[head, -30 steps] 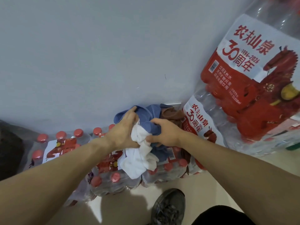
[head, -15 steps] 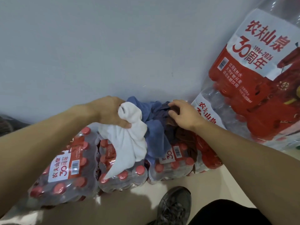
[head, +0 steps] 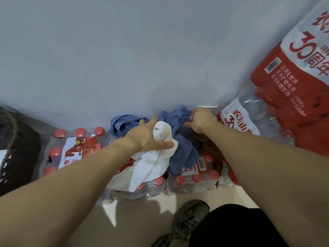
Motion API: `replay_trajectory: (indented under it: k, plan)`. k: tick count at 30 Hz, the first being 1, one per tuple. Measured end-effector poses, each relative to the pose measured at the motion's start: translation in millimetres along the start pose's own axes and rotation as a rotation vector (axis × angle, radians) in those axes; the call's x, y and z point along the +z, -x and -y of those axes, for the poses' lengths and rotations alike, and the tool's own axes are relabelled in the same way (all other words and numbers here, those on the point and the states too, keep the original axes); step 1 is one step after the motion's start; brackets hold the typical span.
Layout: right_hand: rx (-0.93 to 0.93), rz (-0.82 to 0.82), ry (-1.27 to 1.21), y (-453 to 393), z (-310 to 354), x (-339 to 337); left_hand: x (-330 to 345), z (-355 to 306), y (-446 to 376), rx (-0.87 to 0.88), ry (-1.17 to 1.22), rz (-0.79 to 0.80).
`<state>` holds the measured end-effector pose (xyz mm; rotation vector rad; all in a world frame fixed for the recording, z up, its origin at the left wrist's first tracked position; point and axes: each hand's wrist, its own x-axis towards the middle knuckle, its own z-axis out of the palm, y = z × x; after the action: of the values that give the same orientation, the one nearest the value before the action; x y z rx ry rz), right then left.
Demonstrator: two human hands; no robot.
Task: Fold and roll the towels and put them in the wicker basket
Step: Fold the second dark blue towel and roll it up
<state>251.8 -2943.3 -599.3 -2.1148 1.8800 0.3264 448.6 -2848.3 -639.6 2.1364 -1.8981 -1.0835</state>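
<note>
Against the big grey wall [head: 124, 50] on the pale floor [head: 142, 220] sit packs of water bottles with red caps. One tall stack of packs [head: 292, 97] leans at the right. A row of low packs [head: 76, 154] lies flat along the wall. At the far left edge is a dark woven basket [head: 16, 148], well apart from the hands.

On top of the low packs is a heap of towels. A blue towel [head: 179, 139] is bunched up in the middle, and another blue towel [head: 122, 122] lies just behind the left hand. A brown towel [head: 211, 148] hangs down at the right side of the heap. A white towel [head: 151, 164] drapes down over the front of the bottles.

The left hand [head: 144, 138] grips the top of the white towel, with the thumb pressed across it. The right hand [head: 201, 120] has its fingers curled into the blue towel and holds it.

Down at the bottom is a grey shoe [head: 188, 221] on the floor, beside a black trouser leg [head: 231, 229].
</note>
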Motion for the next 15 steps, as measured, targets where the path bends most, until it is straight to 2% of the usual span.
replay_trajectory:
  k: [3, 9, 13, 15]
  plan:
    - [0.026, -0.09, -0.09, 6, 1, -7, -2, -4, 1, -0.006, 0.046, -0.061]
    - [-0.006, -0.431, -0.421, 26, -13, -53, 0, -26, 0, 0.017, 0.153, -0.215]
    - [-0.088, -0.759, -0.587, 45, -17, -92, -2, -63, -2, 0.059, 0.457, -0.353]
    - [-0.139, -0.873, -0.633, 56, -14, -110, -6, -94, -3, 0.144, 0.657, -0.432]
